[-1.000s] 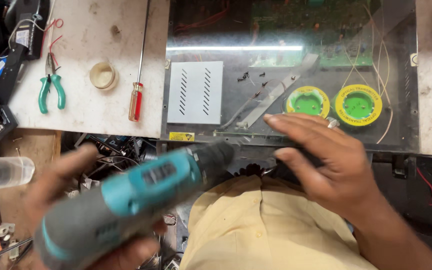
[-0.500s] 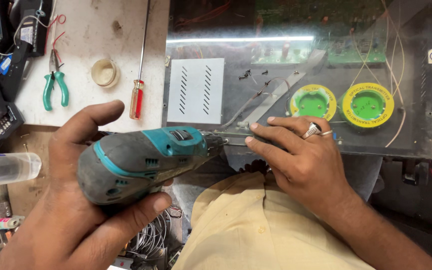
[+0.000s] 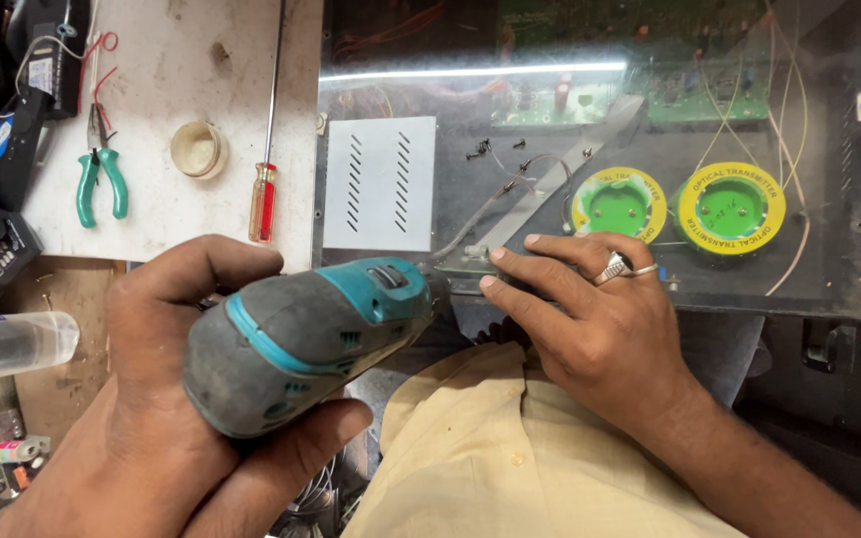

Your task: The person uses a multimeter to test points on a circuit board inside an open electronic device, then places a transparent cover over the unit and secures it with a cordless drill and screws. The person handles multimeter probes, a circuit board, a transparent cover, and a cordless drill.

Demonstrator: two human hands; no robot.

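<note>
While the grey and teal cordless driver point(image 3: 301, 339) is wrapped tightly by the left hand point(image 3: 166, 399), its fingers curled under the body and the thumb laid over the top, the nose of the tool is aimed level at the near edge of the dark equipment case point(image 3: 839, 269), where its tip is hidden just beyond the fingertips of the other hand. The right hand point(image 3: 600, 329) is laid flat, fingers point(image 3: 525, 264) spread and pressed down on a slanted metal bracket point(image 3: 540, 199), apparently so that the part is kept from shifting under the bit; a ring is worn on one finger. A yellow shirt is seen below both hands. Just past the right fingers, two yellow and green round fittings point(image 3: 618, 204) are seated under the clear cover, with thin wires looped around them. Loose dark screws point(image 3: 480, 149) are gathered beyond the bracket, within easy reach. Beyond the left thumb, on the white bench point(image 3: 171, 70), a red-handled screwdriver point(image 3: 264, 199), a roll of tape point(image 3: 198, 149) and green-handled pliers point(image 3: 102, 184) are laid aside.
</note>
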